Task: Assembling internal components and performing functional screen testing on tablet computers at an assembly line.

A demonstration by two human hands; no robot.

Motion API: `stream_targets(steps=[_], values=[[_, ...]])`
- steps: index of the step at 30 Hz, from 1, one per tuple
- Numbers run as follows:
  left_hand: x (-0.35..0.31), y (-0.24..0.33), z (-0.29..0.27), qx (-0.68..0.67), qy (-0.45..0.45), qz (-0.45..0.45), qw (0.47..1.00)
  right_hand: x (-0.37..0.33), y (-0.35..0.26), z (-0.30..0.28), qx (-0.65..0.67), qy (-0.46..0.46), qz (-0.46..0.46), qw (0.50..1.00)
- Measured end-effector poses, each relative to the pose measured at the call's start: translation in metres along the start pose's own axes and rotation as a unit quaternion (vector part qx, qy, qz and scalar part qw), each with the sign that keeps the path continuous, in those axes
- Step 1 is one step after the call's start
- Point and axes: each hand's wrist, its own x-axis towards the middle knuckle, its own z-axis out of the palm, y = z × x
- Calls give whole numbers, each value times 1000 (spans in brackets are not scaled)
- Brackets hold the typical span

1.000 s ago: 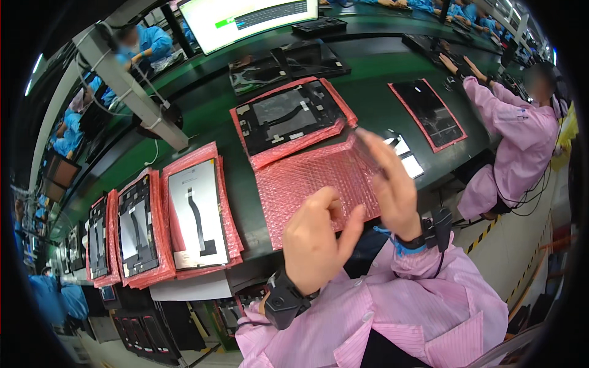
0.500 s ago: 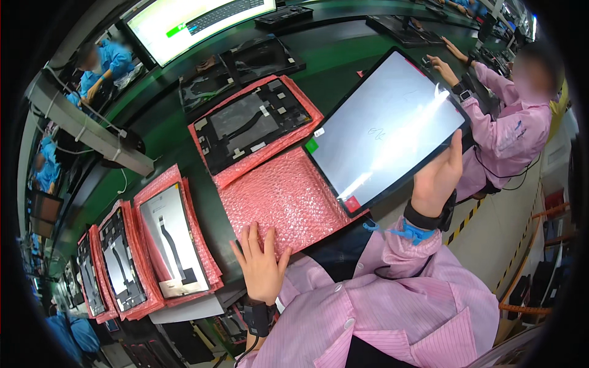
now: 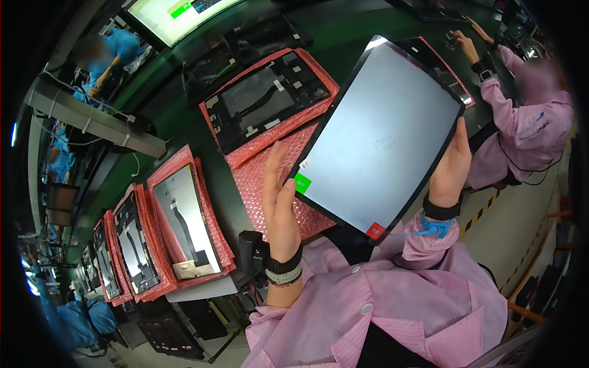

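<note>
A tablet-sized display panel [image 3: 380, 135] with a pale grey face and black border is held tilted above the bench. My right hand [image 3: 451, 162] is closed on its right edge, the fingers mostly behind it. Green and red stickers mark its lower corners, and a scribble shows on its face. My left hand [image 3: 282, 205] is at the left edge beside the green sticker, fingers stretched out; whether it touches the panel I cannot tell. Beneath the panel lies a pink bubble-wrap bag [image 3: 254, 193], partly hidden.
Behind the bag, another panel [image 3: 267, 101] lies back-up on pink wrap. Several wrapped panels [image 3: 184, 221] stand in a row at left. A monitor [image 3: 178, 18] rises at the back. At right, a co-worker in pink [image 3: 521, 116] has both hands on the bench; a grey post [image 3: 98, 119] is at left.
My left hand has lifted off the bubble-wrap bag to the panel's left edge. The panel is turned more upright, still in my right hand. The whole view has shifted slightly.
</note>
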Motion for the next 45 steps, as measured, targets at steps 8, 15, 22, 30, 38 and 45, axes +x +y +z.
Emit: stream_targets(steps=[8,15,22,30,38,45], values=[[-4,-6,-9,57,-101,3,993,11,-7,-22,67,-31,62,995],[-4,-11,-14,70,-136,15,988,17,-7,-26,91,25,95,991],[-6,-11,-6,-83,-85,-138,983,27,-4,-20,113,40,163,979],[-11,-24,4,-176,-71,-181,965,42,10,-11,84,33,181,979],[-10,-26,3,-202,-53,-177,962,50,25,14,-309,96,95,941],[-8,-26,3,-242,-71,-154,955,51,42,24,-517,74,-14,853]])
